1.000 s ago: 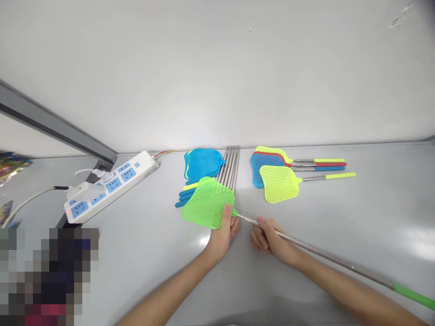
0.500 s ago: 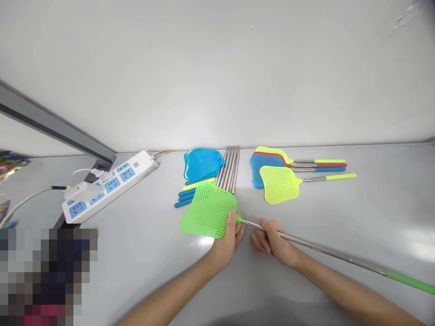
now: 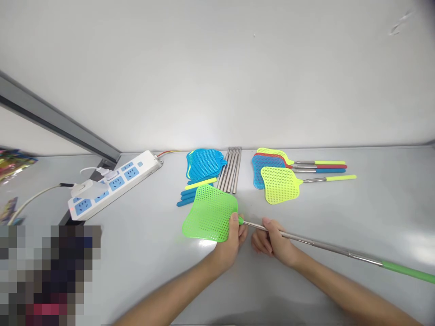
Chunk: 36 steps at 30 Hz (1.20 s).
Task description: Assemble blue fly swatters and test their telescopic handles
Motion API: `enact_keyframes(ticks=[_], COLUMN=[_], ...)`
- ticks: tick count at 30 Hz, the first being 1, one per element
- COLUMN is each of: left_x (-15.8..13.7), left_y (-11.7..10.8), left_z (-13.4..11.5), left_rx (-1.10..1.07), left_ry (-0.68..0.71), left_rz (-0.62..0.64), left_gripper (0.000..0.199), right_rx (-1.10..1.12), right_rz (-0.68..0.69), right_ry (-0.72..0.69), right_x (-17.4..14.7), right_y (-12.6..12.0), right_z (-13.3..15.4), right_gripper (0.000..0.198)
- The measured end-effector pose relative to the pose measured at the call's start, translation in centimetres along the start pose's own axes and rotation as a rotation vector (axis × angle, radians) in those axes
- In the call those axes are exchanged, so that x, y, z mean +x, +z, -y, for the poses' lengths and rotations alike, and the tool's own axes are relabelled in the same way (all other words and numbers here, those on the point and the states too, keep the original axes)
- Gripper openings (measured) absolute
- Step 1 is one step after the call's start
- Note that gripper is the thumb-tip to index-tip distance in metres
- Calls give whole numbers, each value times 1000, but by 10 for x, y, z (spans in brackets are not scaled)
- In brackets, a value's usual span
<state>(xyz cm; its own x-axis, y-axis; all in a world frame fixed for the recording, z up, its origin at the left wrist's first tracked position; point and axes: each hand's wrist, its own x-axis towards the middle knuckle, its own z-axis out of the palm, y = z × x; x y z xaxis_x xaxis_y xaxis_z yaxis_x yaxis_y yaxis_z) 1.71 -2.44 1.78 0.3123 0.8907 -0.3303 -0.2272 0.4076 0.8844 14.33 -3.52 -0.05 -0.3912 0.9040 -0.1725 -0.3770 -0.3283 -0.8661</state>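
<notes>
A green fly swatter (image 3: pixel 211 213) with its telescopic metal rod drawn out long slants across the front of the table, its green grip running off at the right. My left hand (image 3: pixel 233 237) pinches the swatter's head at its neck, thumb on top. On the metal rod just right of the neck, my right hand (image 3: pixel 273 240) is closed with the thumb along the rod. Behind the green head lie a stack of blue swatter heads (image 3: pixel 205 164), blue grips (image 3: pixel 186 197), a yellow grip (image 3: pixel 201 183) and several metal rods (image 3: pixel 231 170).
At the right lie whole swatters: a front yellow one (image 3: pixel 281 184), a blue one (image 3: pixel 260 174), a red one (image 3: pixel 335 166) and another yellow one (image 3: pixel 329 162). A white power strip (image 3: pixel 117 185) with plugs and cables stands left. A wall (image 3: pixel 238 77) rises behind.
The view has shifted slightly, so everything sits a little differently in it. Both hands keep the same hold on the green swatter, with the rod still extended.
</notes>
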Motion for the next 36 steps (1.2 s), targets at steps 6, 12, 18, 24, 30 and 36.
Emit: enact_keyframes(ticks=[6,12,18,24,30,36], left_x=[-2,1,3,8,8,-14], left_y=[-2,-3,-1,-5,-8,2], left_z=[5,5,5,10,3,-21], left_rx=[130,134,56,-97,10,431], left_ry=[53,46,26,37,-14,-48], left_rz=[-20,7,-27,-70,70,325], left_gripper=[47,50,51,50,49,44], right_rx=[-23,-49,-78,-152,-60,-36], right_rz=[-5,-14,-64,-212,-313,-371], right_ry=[-24,-16,-13,49,-36,-49], right_x=[-1,1,2,4,8,8], right_y=[0,-1,-1,1,-4,-6], right_z=[-4,-4,2,7,3,5], right_gripper=[58,60,59,42,34,38])
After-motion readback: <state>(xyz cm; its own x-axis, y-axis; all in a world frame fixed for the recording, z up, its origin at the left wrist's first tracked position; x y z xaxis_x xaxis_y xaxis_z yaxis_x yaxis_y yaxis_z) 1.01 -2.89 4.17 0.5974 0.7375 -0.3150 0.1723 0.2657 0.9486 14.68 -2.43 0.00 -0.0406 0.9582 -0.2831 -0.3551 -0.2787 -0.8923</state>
